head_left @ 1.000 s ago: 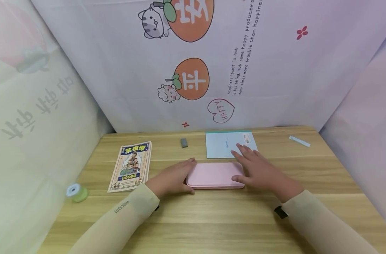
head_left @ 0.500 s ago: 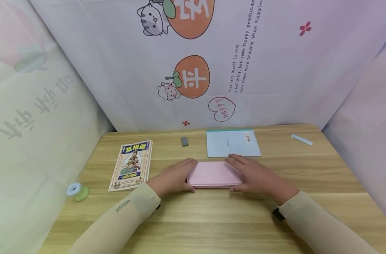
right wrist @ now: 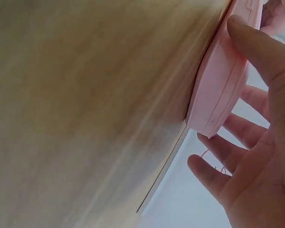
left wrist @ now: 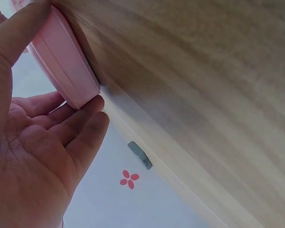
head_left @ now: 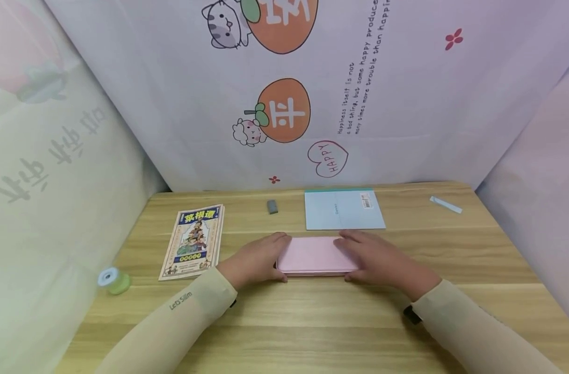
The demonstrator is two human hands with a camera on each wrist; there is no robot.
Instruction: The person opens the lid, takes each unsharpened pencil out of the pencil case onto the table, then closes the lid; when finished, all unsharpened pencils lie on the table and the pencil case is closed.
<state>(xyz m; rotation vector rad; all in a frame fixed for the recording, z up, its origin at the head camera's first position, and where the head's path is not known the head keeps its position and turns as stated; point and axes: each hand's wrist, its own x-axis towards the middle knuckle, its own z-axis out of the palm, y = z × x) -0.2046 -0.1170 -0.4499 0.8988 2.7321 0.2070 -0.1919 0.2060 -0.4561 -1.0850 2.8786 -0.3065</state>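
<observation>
Backdrop [head_left: 406, 156]: white cloth with orange fruit drawings and a red heart, hung behind and at both sides.
Table [head_left: 284, 322]: light wood grain, near side to far edge.
Pink case [head_left: 317, 254]: centre of the table, long side running left to right; appears to rest flat. Seam runs along its side in both wrist views. Contents hidden.
Uneven lift: likeliest fault, in my judgement; if one hand raised its end first, the case would tilt and anything inside could slide.
Slip: covering looks smooth; a light or lopsided squeeze might let one end skid out.
Seam trouble: digits span the case side, so pressure there could hold the halves together if the lid were to be raised.
Notebook [head_left: 342, 213]: pale blue, just beyond the case, not touching it; a forward shove could bump it out of place.
Left hand [head_left: 256, 262]: clamped round the left end, thumb at the near side, fingers at the far side; spread about as wide as the case is deep.
Right hand [head_left: 380, 262]: matching grip on the right end, similar spread; little finger stands free of the case in its wrist view.
Hands together?: apart, bare lid between them.
Outliers: book [head_left: 193, 241] and spool [head_left: 115, 281] at left; eraser [head_left: 272, 206] far; pale strip [head_left: 446, 204] far right. All untouched.
</observation>
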